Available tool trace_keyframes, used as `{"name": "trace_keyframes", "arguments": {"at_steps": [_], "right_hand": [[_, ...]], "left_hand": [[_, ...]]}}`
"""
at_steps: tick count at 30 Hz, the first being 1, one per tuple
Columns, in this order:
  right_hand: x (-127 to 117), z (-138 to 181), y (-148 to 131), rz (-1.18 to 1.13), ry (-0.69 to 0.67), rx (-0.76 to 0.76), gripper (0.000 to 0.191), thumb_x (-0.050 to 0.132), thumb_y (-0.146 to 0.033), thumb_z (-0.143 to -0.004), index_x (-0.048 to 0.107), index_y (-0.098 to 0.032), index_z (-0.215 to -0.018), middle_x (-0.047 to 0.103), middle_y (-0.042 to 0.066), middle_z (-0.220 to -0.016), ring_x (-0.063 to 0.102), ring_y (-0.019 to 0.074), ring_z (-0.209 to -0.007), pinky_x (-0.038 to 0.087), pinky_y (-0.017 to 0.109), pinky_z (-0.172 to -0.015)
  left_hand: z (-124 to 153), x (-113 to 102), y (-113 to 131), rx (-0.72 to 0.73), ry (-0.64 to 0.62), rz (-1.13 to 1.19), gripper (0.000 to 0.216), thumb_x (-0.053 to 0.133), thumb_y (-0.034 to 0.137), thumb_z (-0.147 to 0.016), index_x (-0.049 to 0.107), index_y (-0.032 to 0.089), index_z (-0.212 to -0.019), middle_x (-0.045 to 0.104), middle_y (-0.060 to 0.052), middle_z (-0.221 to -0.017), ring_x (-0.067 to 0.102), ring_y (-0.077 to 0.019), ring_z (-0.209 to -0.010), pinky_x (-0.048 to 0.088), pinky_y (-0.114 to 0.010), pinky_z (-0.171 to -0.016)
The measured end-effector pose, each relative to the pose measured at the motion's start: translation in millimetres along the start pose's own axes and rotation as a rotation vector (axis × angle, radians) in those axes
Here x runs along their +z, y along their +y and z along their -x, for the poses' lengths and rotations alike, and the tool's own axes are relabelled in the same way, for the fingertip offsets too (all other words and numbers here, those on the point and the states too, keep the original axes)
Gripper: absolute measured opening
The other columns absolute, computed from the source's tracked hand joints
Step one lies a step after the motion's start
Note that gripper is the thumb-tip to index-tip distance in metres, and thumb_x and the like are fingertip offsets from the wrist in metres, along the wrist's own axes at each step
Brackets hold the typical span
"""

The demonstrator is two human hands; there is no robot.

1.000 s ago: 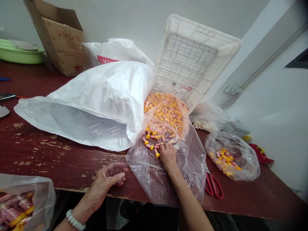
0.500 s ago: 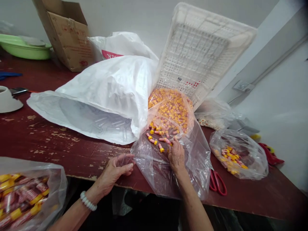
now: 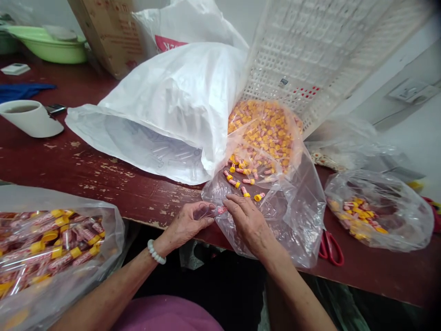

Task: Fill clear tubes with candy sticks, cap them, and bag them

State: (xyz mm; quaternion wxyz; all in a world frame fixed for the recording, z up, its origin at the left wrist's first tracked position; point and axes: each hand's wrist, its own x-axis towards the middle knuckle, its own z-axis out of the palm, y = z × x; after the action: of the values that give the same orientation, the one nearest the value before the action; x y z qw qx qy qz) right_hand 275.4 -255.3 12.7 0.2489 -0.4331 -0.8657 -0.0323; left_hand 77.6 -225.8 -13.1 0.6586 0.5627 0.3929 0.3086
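My left hand (image 3: 186, 226) is closed around a clear plastic tube (image 3: 204, 211) above the table's front edge. At the tube's right end is a small red-and-white patterned piece (image 3: 221, 210), pinched by my right hand (image 3: 248, 224); its far end is hidden under my fingers. Beyond my right hand, several yellow-capped patterned pieces (image 3: 245, 191) lie loose on a clear plastic bag (image 3: 292, 230). Behind them the bag bulges with a heap of the same yellow-capped pieces (image 3: 267, 128). More clear tubes (image 3: 179, 158) lie inside the open white sack (image 3: 165, 92).
A bag of filled, yellow-capped tubes (image 3: 51, 239) stands front left. Red scissors (image 3: 332, 248) and a smaller bag of capped pieces (image 3: 368, 216) lie right. A white crate (image 3: 310, 55) leans behind. A white cup (image 3: 29, 120), green basin (image 3: 55, 46) and carton (image 3: 110, 37) are left.
My right hand has drawn back from the loose pieces to the tube, bringing a patterned piece to its end. My left hand still holds the tube. The camera view has shifted.
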Motion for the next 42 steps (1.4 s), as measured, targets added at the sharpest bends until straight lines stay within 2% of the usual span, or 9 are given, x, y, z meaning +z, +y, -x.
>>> {"name": "trace_keyframes", "arguments": {"at_steps": [10,15,19,23,28,31,34,37,42], "right_hand": [[11,-2,-6,0.126,0.059,0.046,0.04,0.033,-0.004,-0.09,0.05,-0.009,-0.126,0.056,0.019,-0.124,0.05,0.0256,-0.117,0.045,0.048,-0.094],[7,-5,-13,-0.106,-0.025,0.046,0.052,0.032,-0.003,-0.088,0.033,-0.014,-0.14,0.053,0.014,-0.129,0.05,0.0208,-0.117,0.046,0.041,-0.096],[4,-6,-16,-0.273,0.132,0.289,0.043,0.053,-0.024,-0.087,0.041,-0.017,-0.128,0.052,0.013,-0.124,0.049,0.021,-0.118,0.044,0.041,-0.099],[17,-5,-20,-0.325,0.056,0.278,0.06,0.077,-0.048,-0.065,0.051,-0.019,-0.11,0.05,0.012,-0.118,0.05,0.0242,-0.111,0.047,0.04,-0.093],[33,-2,-30,-0.301,0.086,0.289,0.054,0.078,-0.046,-0.063,0.053,-0.02,-0.102,0.056,0.009,-0.108,0.053,0.0226,-0.1,0.047,0.037,-0.087],[30,-3,-16,-0.265,0.037,0.258,0.052,0.073,-0.047,-0.07,0.055,-0.021,-0.11,0.056,0.01,-0.115,0.052,0.0226,-0.106,0.044,0.038,-0.091],[29,-4,19,-0.059,0.06,0.44,0.046,0.06,-0.046,-0.082,0.054,-0.02,-0.119,0.055,0.012,-0.121,0.05,0.0243,-0.11,0.041,0.04,-0.093],[39,-1,58,0.224,0.029,0.669,0.033,0.058,-0.039,-0.085,0.061,-0.019,-0.11,0.061,0.013,-0.111,0.052,0.0282,-0.102,0.039,0.043,-0.087],[52,2,72,0.185,0.004,0.676,0.017,0.05,-0.023,-0.088,0.065,-0.016,-0.094,0.066,0.012,-0.096,0.056,0.025,-0.094,0.04,0.04,-0.083]], "left_hand": [[6,-1,-2,-0.135,0.004,0.12,0.045,0.073,0.036,-0.069,0.062,0.013,-0.107,0.065,-0.005,-0.085,0.057,-0.0134,-0.068,0.049,-0.024,-0.06],[7,1,1,-0.176,0.005,0.195,0.04,0.071,0.036,-0.071,0.06,0.011,-0.1,0.061,-0.001,-0.064,0.054,-0.0105,-0.053,0.048,-0.023,-0.054],[7,1,4,-0.189,0.018,0.247,0.042,0.071,0.035,-0.071,0.059,0.01,-0.103,0.063,-0.002,-0.07,0.056,-0.0112,-0.054,0.048,-0.023,-0.053],[9,6,2,-0.148,0.044,0.345,0.034,0.075,0.03,-0.066,0.064,0.01,-0.092,0.065,-0.005,-0.083,0.058,-0.0115,-0.065,0.048,-0.02,-0.055],[10,13,-5,-0.218,0.072,0.433,0.033,0.077,0.031,-0.063,0.062,0.011,-0.085,0.061,-0.001,-0.073,0.053,-0.0092,-0.052,0.043,-0.019,-0.043],[7,8,-4,-0.217,0.093,0.414,0.036,0.077,0.033,-0.063,0.061,0.013,-0.088,0.062,-0.001,-0.071,0.054,-0.0096,-0.051,0.046,-0.021,-0.044],[3,-1,0,-0.221,0.122,0.415,0.04,0.078,0.033,-0.063,0.059,0.014,-0.093,0.064,-0.002,-0.075,0.057,-0.0109,-0.052,0.048,-0.023,-0.046],[3,-8,3,-0.239,0.127,0.432,0.041,0.078,0.032,-0.063,0.058,0.013,-0.093,0.065,-0.004,-0.08,0.06,-0.0116,-0.054,0.049,-0.023,-0.047],[6,-10,-1,-0.213,0.111,0.364,0.039,0.075,0.033,-0.067,0.058,0.014,-0.096,0.064,-0.004,-0.083,0.059,-0.0106,-0.055,0.05,-0.023,-0.049]]}}
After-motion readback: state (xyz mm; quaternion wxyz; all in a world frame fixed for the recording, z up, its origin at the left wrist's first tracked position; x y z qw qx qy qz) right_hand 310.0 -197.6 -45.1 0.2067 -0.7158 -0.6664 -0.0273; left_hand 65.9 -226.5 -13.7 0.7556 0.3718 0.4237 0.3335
